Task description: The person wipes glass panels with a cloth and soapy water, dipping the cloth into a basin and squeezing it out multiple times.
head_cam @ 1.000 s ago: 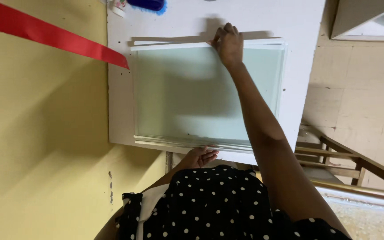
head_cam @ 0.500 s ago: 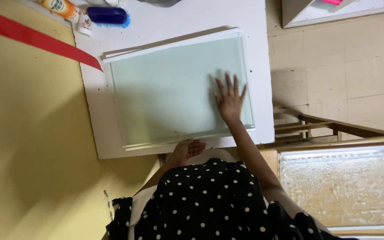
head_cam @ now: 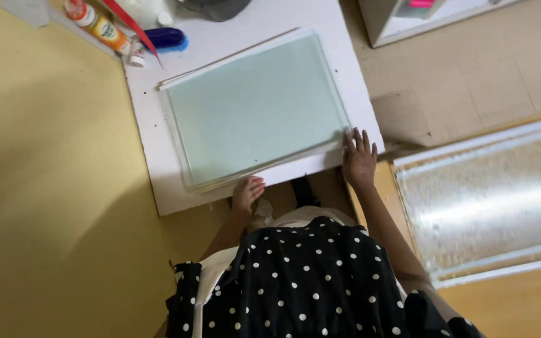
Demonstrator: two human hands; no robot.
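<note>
A stack of pale green frosted glass sheets (head_cam: 258, 109) lies on a white table (head_cam: 151, 147). My right hand (head_cam: 358, 159) rests flat with fingers spread at the near right corner of the stack and the table's edge. My left hand (head_cam: 247, 193) touches the near edge of the table just below the stack, fingers curled over the rim. Neither hand holds anything. My black dotted dress fills the bottom of the view.
At the table's far side stand an orange-capped bottle (head_cam: 98, 25), a blue object (head_cam: 165, 37), a red ribbon (head_cam: 131, 24) and a dark round thing (head_cam: 214, 7). A yellow wall (head_cam: 45, 188) is on the left. A textured glass pane in a frame (head_cam: 489, 194) lies at right.
My right hand drew back from the stack's far edge, over its surface, to the near right corner. The view shifted, and the left hand stayed at the table's near edge.
</note>
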